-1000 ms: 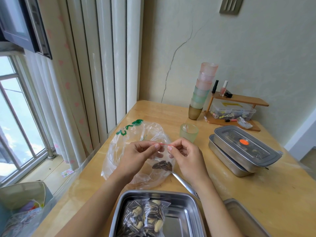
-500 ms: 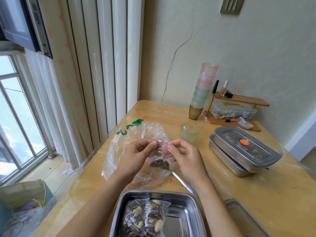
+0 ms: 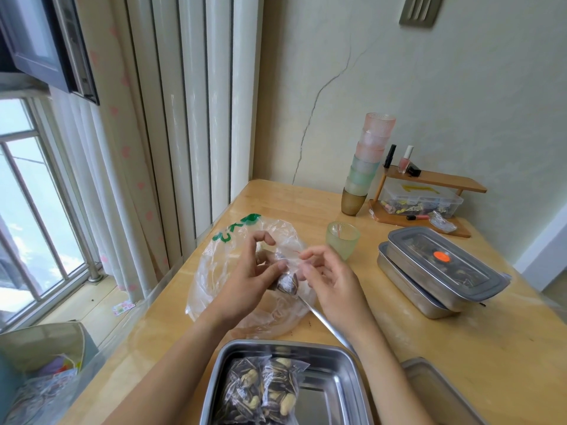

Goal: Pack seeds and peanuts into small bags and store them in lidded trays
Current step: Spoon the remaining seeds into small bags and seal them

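Plainly, the coming move turns on how the small bag [image 3: 287,283] lies between our two hands. On the outer side of our left hand [image 3: 245,277], and spreading under it, the large plastic bag [image 3: 211,271] sits crumpled on the table [image 3: 460,348]. Our left hand is curled round the small bag, thumb pressed on its dark, seed-filled end and index finger arched above. From that heavy end the bag's long axis slants up and across toward the fingertips of our right hand [image 3: 333,279], where its clear mouth end lies. Our right hand sits just beside, fingers loosely curled, and its fingertips seem to pinch the film there, though the plastic is too faint for us to be certain. So the left hand bears the weight and the right is nearer the mouth. We judge any sealing falls to the right, run along the top toward the left thumb. A spoon handle [image 3: 329,325] slopes from beneath the bag back past our right wrist. Under both forearms, nearest us, the open tray [image 3: 276,343] holds packed bags [image 3: 264,391] on its left side, so the set-down lies down and toward us. Well beyond the right hand's outer side stand the stacked lidded trays [image 3: 441,271].
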